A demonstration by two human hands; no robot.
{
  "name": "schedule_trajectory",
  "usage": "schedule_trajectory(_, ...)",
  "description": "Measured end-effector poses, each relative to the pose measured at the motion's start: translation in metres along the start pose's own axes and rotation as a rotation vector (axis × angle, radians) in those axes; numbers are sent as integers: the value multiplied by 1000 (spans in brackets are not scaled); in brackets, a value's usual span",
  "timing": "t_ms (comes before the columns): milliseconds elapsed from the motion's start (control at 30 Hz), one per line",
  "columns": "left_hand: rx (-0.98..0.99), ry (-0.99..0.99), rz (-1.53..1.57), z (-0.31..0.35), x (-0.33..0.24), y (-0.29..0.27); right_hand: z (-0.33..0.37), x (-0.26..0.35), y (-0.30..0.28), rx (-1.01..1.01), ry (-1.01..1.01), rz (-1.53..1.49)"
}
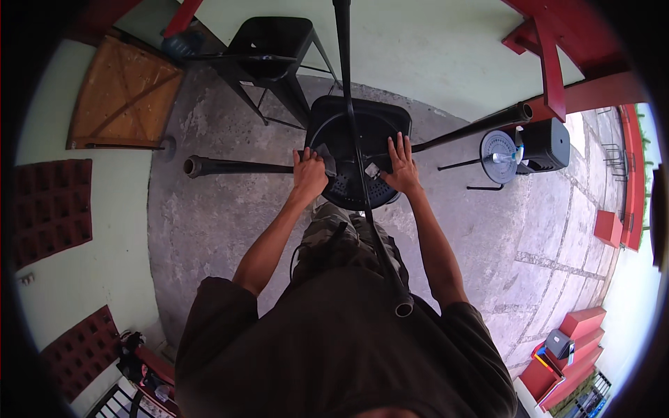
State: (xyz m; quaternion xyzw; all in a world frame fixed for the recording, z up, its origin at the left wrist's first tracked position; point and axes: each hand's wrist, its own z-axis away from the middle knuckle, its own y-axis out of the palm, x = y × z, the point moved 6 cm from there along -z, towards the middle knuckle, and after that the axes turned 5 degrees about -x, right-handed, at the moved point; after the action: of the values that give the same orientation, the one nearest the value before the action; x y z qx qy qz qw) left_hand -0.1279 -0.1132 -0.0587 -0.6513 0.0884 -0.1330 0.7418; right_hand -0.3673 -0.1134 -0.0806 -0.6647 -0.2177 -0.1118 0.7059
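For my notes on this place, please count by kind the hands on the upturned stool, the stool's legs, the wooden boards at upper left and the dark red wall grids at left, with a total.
Left and right hands: 2
Stool legs: 4
Wooden board: 1
Wall grids: 2
Total: 9

Upturned stool: smooth, glossy metal. Floor: rough, matt concrete. Brown panel: wood.

Stool under both hands, another stool (wall beyond it) forward-left.
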Motion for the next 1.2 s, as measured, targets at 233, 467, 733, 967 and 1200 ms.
schedule_trajectory(233,-161,-439,698,-47,-31,-44,4,-1,10,-60,-6,39)
schedule_trajectory(467,-354,185,165,-87,-103,1,0,13,2,-129,-47,-93)
schedule_trajectory(733,-34,497,392,-53,-78,-17,8,6,-4,-142,15,-129)
schedule_trajectory(967,-192,507,93,-87,-69,-18,5,7,-2,-135,-4,-117)
schedule_trajectory(1200,-235,409,279,-106,-120,-10,0,1,2,-85,6,-163)
